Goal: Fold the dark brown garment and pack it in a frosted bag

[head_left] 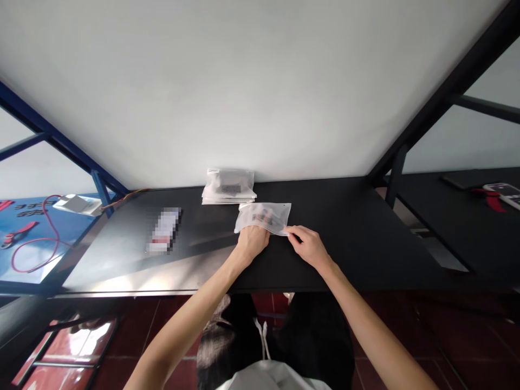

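No writing can be read anywhere: the dark print on the frosted plastic pouch (265,216) is too small to make out, and the card-like item (163,231) lying flat on the left part of the desk (357,238) is blurred beyond reading. The pouch lies on the black desk a little past the middle, just in front of a stack of similar pouches (229,187) that sits against the white wall; the two are close, and whether they touch cannot be told.

The left hand (252,241) rests knuckles-up on the pouch's near left corner, fingers curled and pressing it down. The right hand (309,245) is closed in a pinch on the pouch's near right corner, thumb and forefinger meeting at the plastic edge. Both forearms reach forward from below, converging on the pouch.

The desk's near edge runs just behind the wrists, and to the right of the hands the black surface is open up to a dark frame post (396,173). To the far left a blue surface (24,254) carries a looping red cable (47,238) and a small white box (77,203). On the far right another black top holds a phone (504,189) beside something red (492,198).
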`<action>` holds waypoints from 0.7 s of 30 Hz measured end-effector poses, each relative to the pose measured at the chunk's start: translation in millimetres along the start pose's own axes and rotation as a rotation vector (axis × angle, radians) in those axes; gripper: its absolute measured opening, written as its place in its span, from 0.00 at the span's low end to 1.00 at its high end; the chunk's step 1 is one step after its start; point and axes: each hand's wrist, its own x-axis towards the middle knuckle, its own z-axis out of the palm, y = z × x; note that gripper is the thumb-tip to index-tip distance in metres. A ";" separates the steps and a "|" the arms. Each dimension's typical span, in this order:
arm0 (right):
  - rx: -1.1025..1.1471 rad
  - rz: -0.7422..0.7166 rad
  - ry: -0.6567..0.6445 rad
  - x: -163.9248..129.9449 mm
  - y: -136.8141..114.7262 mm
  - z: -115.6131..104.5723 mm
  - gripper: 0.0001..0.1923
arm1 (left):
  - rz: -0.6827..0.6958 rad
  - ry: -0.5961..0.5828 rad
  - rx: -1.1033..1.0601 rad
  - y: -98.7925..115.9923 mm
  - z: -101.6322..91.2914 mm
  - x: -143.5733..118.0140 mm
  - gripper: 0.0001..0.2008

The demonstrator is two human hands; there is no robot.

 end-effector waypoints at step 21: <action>-0.314 0.000 0.020 -2.2 -0.6 0.5 0.13 | 0.259 -0.131 -0.019 12.5 -21.0 -74.4 0.20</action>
